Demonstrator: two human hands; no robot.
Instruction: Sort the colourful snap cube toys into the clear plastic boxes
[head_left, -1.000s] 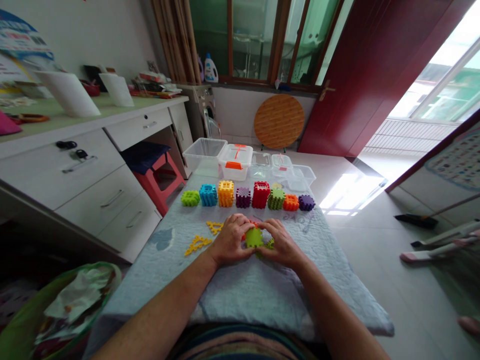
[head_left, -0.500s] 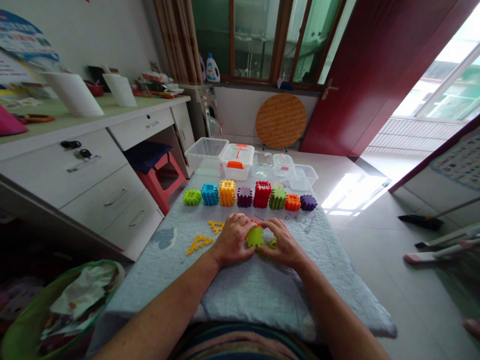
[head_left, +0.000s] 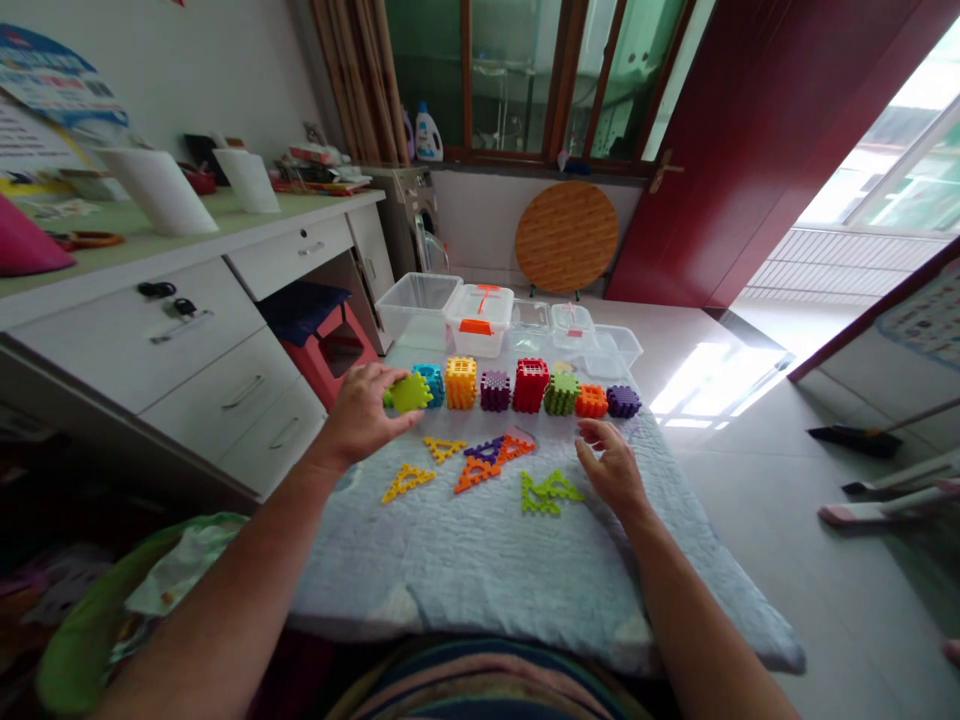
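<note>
Block [head_left: 412,393] moved leftward with left hand [head_left: 373,408].

On the blue cloth-covered table [head_left: 465,560] stands a red block [head_left: 532,387]. To its left are a purple block [head_left: 495,390], yellow block [head_left: 460,384] and blue block [head_left: 430,385]; to its right, a green block [head_left: 562,395], orange block [head_left: 592,401] and violet block [head_left: 623,401]. Behind it sit clear boxes [head_left: 480,337]; in front lie yellow triangles [head_left: 394,488], orange triangles [head_left: 469,481], a dark triangle [head_left: 495,447] and lime pieces [head_left: 541,507].
</note>
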